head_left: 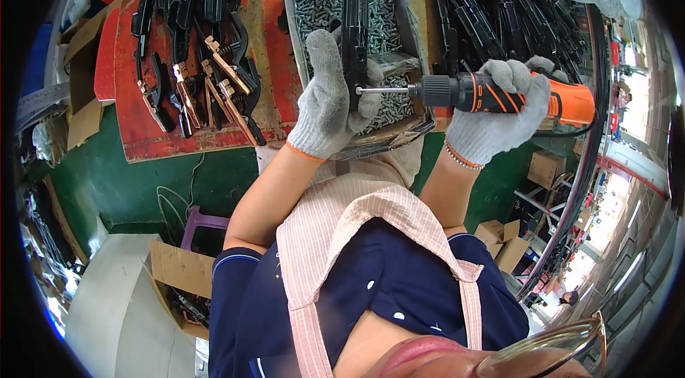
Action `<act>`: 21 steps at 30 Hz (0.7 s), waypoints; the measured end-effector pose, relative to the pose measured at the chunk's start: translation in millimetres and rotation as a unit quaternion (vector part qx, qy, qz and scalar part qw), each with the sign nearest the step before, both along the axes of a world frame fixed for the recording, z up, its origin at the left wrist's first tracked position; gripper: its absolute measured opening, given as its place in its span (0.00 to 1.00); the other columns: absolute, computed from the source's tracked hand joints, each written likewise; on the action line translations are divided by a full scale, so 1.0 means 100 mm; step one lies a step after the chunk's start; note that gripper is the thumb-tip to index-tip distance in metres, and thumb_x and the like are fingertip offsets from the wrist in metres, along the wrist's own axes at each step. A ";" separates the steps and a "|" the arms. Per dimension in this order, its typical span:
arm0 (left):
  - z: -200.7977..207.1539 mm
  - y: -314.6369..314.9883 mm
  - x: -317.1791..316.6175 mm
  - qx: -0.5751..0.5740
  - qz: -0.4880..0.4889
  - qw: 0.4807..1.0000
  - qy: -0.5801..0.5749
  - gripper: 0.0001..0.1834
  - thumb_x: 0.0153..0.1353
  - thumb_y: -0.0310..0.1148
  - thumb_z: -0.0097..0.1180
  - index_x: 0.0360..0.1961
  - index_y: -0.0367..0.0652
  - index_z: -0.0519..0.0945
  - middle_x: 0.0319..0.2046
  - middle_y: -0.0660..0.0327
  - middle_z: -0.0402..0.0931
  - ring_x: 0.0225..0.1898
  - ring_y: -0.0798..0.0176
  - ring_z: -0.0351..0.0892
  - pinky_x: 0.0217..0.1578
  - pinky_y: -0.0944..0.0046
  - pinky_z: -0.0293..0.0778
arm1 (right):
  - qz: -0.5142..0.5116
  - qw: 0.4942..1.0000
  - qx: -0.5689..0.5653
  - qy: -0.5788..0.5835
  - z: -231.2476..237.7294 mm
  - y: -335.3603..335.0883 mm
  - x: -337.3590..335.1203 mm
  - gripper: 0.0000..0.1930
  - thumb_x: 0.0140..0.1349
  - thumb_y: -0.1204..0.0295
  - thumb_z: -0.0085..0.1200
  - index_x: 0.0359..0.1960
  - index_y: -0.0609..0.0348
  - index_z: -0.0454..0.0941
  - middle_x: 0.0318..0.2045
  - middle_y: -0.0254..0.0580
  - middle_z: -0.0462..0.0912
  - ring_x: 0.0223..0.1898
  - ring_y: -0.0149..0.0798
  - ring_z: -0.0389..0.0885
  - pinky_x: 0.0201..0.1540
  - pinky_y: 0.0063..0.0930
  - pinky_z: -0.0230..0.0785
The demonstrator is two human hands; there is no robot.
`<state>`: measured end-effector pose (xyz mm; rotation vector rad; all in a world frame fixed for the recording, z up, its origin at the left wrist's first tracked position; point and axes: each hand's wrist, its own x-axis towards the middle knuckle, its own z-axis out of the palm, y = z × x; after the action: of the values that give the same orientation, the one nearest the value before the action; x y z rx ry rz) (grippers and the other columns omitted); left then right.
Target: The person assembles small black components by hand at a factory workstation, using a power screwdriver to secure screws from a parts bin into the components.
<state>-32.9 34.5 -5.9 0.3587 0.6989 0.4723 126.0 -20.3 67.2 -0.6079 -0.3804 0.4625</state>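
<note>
My left hand [325,96], in a grey knit glove, is closed around the lower part of a long glossy black electrode-holder handle [354,14], its thumb pointing up along the side. The handle stands lengthwise over a box of screws [421,10]. In my gloved right hand [503,110] is an orange and black electric screwdriver [571,101], gripped around its body and pointing left. Its long metal bit [385,90] reaches to the side of the handle near its lower end. Whether a screw sits at the tip is too small to tell.
Several black electrode holders with copper jaws [227,92] lie at the left of the worn red table [275,57]. A heap of black handles [492,17] fills the right side. Below are cardboard boxes [182,267] and a purple stool [203,221]. Another person's arm shows at the far right.
</note>
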 end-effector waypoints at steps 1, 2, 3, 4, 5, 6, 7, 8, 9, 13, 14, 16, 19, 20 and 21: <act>0.03 0.00 0.01 0.000 -0.001 1.000 -0.001 0.40 0.53 0.80 0.34 0.40 0.54 0.73 0.24 0.68 0.72 0.16 0.72 0.68 0.13 0.75 0.59 | -0.025 0.999 -0.008 -0.026 0.04 0.00 -0.04 0.09 0.62 0.78 0.51 0.44 0.58 0.70 0.20 0.30 0.66 0.21 0.25 0.65 0.29 0.20 0.69; 0.08 0.00 0.02 0.003 0.011 1.000 0.012 0.40 0.53 0.80 0.34 0.37 0.53 0.74 0.22 0.68 0.71 0.15 0.72 0.68 0.13 0.74 0.59 | 0.010 0.999 0.000 -0.037 0.08 -0.02 -0.06 0.11 0.62 0.79 0.51 0.46 0.56 0.71 0.19 0.29 0.66 0.21 0.25 0.64 0.29 0.19 0.68; 0.11 0.00 0.03 0.006 0.023 0.999 0.024 0.41 0.52 0.81 0.35 0.34 0.51 0.74 0.21 0.68 0.71 0.15 0.72 0.67 0.13 0.74 0.59 | 0.009 0.999 0.000 -0.038 0.12 -0.03 -0.11 0.11 0.62 0.79 0.51 0.46 0.56 0.71 0.19 0.29 0.66 0.21 0.25 0.64 0.29 0.19 0.68; 0.09 -0.01 0.04 0.006 0.022 0.999 0.024 0.41 0.52 0.81 0.35 0.34 0.51 0.74 0.21 0.68 0.71 0.15 0.72 0.67 0.13 0.74 0.59 | 0.008 0.996 0.000 -0.092 0.17 -0.04 -0.15 0.12 0.62 0.79 0.51 0.47 0.54 0.71 0.21 0.29 0.68 0.21 0.24 0.64 0.29 0.19 0.68; 0.06 -0.02 0.05 -0.002 0.031 0.999 0.016 0.39 0.56 0.77 0.35 0.40 0.51 0.71 0.22 0.67 0.70 0.13 0.72 0.66 0.10 0.74 0.57 | 0.007 0.989 0.000 -0.147 0.20 -0.04 -0.18 0.13 0.62 0.79 0.51 0.49 0.52 0.71 0.23 0.29 0.71 0.22 0.24 0.65 0.29 0.19 0.68; 0.05 -0.03 0.06 -0.010 0.040 0.999 0.009 0.37 0.60 0.74 0.35 0.45 0.50 0.69 0.23 0.65 0.70 0.12 0.72 0.65 0.08 0.74 0.54 | 0.106 0.982 0.062 -0.145 0.24 -0.04 -0.15 0.18 0.63 0.79 0.50 0.54 0.48 0.70 0.35 0.31 0.75 0.23 0.23 0.66 0.28 0.20 0.68; 0.07 -0.03 0.07 -0.010 0.040 0.999 0.008 0.37 0.60 0.74 0.35 0.45 0.50 0.69 0.23 0.65 0.70 0.12 0.72 0.65 0.08 0.74 0.54 | 0.106 0.982 0.063 -0.146 0.27 -0.03 -0.17 0.18 0.63 0.79 0.50 0.54 0.48 0.70 0.35 0.31 0.75 0.23 0.23 0.66 0.28 0.20 0.68; 0.12 -0.02 0.09 -0.010 0.050 0.999 0.018 0.37 0.60 0.74 0.35 0.44 0.49 0.69 0.22 0.66 0.70 0.12 0.72 0.65 0.08 0.74 0.55 | 0.093 0.973 0.069 -0.199 0.31 0.00 -0.22 0.20 0.63 0.79 0.49 0.56 0.47 0.69 0.40 0.32 0.75 0.23 0.23 0.67 0.27 0.21 0.67; 0.15 -0.02 0.11 -0.009 0.061 0.998 0.029 0.37 0.59 0.74 0.35 0.42 0.49 0.70 0.21 0.66 0.69 0.12 0.72 0.65 0.09 0.74 0.55 | 0.080 0.962 0.076 -0.251 0.33 0.00 -0.25 0.22 0.64 0.80 0.48 0.59 0.45 0.68 0.46 0.32 0.74 0.23 0.23 0.67 0.26 0.21 0.67; 0.09 -0.03 0.10 -0.006 0.060 0.998 0.028 0.38 0.59 0.75 0.34 0.39 0.49 0.71 0.19 0.67 0.69 0.11 0.72 0.65 0.09 0.74 0.56 | 0.103 0.943 0.074 -0.308 0.36 0.00 -0.24 0.25 0.63 0.81 0.46 0.61 0.46 0.65 0.47 0.34 0.73 0.23 0.24 0.69 0.24 0.22 0.68; 0.09 -0.03 0.10 -0.007 0.062 0.998 0.029 0.38 0.58 0.75 0.35 0.39 0.49 0.72 0.19 0.67 0.69 0.12 0.72 0.65 0.09 0.74 0.57 | 0.104 0.942 0.074 -0.309 0.37 0.00 -0.24 0.25 0.63 0.81 0.46 0.61 0.46 0.65 0.47 0.34 0.73 0.23 0.24 0.69 0.24 0.22 0.68; 0.09 -0.03 0.10 -0.007 0.065 0.997 0.028 0.38 0.58 0.76 0.35 0.38 0.49 0.72 0.19 0.68 0.69 0.12 0.72 0.66 0.09 0.74 0.57 | 0.112 0.933 0.055 -0.339 0.39 -0.01 -0.22 0.25 0.63 0.81 0.47 0.61 0.46 0.65 0.47 0.35 0.73 0.23 0.25 0.70 0.24 0.22 0.69; 0.09 -0.02 0.09 -0.026 0.040 0.999 0.020 0.38 0.57 0.76 0.36 0.38 0.50 0.72 0.19 0.68 0.69 0.12 0.72 0.66 0.09 0.74 0.57 | 0.089 0.940 0.059 -0.324 0.39 0.00 -0.26 0.25 0.62 0.81 0.46 0.61 0.46 0.64 0.47 0.35 0.73 0.22 0.25 0.69 0.23 0.21 0.70; 0.11 -0.02 0.10 -0.032 0.047 0.998 0.029 0.38 0.57 0.76 0.36 0.38 0.50 0.72 0.19 0.68 0.69 0.12 0.72 0.67 0.09 0.74 0.57 | 0.089 0.940 0.059 -0.324 0.39 0.00 -0.26 0.25 0.62 0.81 0.46 0.61 0.46 0.64 0.47 0.35 0.73 0.22 0.25 0.69 0.23 0.21 0.70; 0.12 -0.02 0.11 -0.039 0.054 0.997 0.038 0.37 0.57 0.76 0.36 0.38 0.50 0.72 0.19 0.68 0.69 0.13 0.73 0.67 0.09 0.74 0.57 | 0.074 0.941 0.048 -0.328 0.39 -0.01 -0.27 0.25 0.62 0.81 0.47 0.61 0.45 0.64 0.47 0.35 0.73 0.22 0.25 0.69 0.23 0.21 0.70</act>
<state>-22.2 32.5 6.2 0.2678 0.8119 0.5341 99.0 -20.9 105.9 -0.6317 -1.0850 0.3710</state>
